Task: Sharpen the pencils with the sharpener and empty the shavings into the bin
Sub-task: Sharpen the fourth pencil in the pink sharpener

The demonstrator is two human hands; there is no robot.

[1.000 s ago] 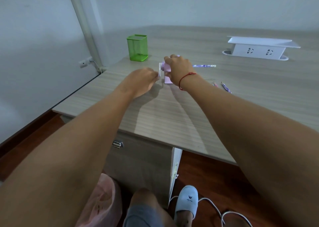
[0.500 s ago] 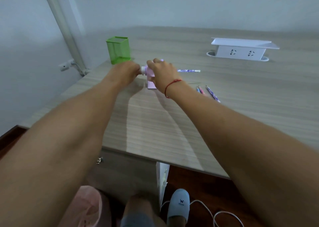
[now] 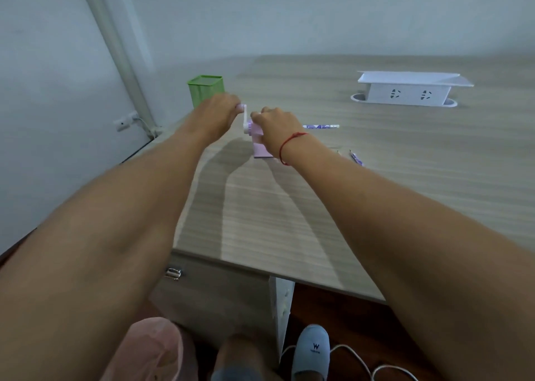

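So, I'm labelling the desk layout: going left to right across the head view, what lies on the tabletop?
green mesh holder → pink sharpener → patterned pencil → loose pencils → white socket box

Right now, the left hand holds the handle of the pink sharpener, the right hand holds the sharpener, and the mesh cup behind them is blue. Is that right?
Not quite. The mesh cup is green, not blue, as the head view shows. The rest stands: the left hand grips the handle of the pink sharpener, and the right hand holds the sharpener.
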